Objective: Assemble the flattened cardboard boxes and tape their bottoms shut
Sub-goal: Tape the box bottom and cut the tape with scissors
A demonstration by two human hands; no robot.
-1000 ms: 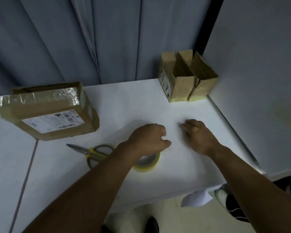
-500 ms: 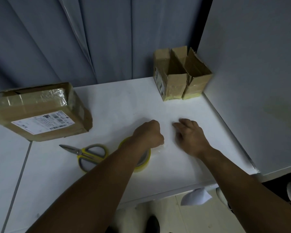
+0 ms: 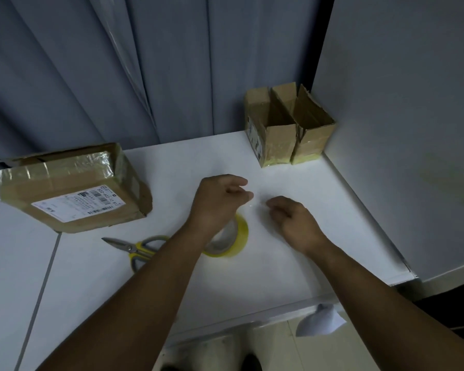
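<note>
White tabletop (image 3: 306, 263), grey curtain (image 3: 145, 62) behind. Two open boxes (image 3: 277, 140) upright at 1 o'clock, touching each other. Sealed labelled box (image 3: 73, 194) at 10. Tape roll (image 3: 239, 236) at centre, under left hand (image 3: 217, 202); scissors (image 3: 134, 247) at its 9. Right hand (image 3: 295, 220) close by. Both hands' fingers curled; cannot tell if they pinch tape.

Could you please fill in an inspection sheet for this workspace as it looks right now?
Surface: white table, seam at left.
Job's things: left small box and right small box, open-topped, upright, touching, back right; larger taped box, labelled, left; yellow tape roll partly behind the left wrist; scissors beside it.
Clutter: white scrap on the floor.
Hands: left hand above the roll, seemingly pinching tape; right hand curled, hold unclear.
Cables: nothing seen.
Surroundings: grey curtain behind, grey panel right.
</note>
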